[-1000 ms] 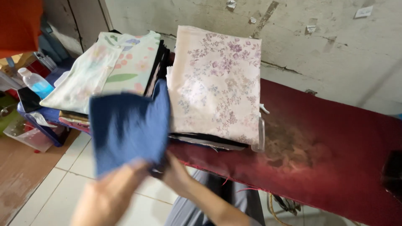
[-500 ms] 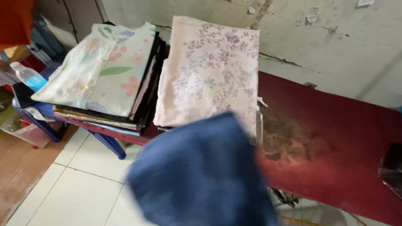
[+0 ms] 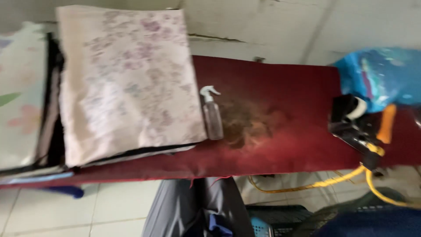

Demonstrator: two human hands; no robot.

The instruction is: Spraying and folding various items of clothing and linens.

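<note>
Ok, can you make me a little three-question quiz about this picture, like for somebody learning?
1. True or false: the spray bottle lies on the red board.
2. Which is nearest the bottle? A) blue bag B) floral folded cloth C) yellow cord
3. What colour is the cord that hangs from the iron?

Key: 1 true; 2 B; 3 yellow.

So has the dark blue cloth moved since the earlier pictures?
Yes. It was held up in front of the folded floral fabric; now the dark blue cloth lies low at the right, below the red board, far from that stack.
</note>
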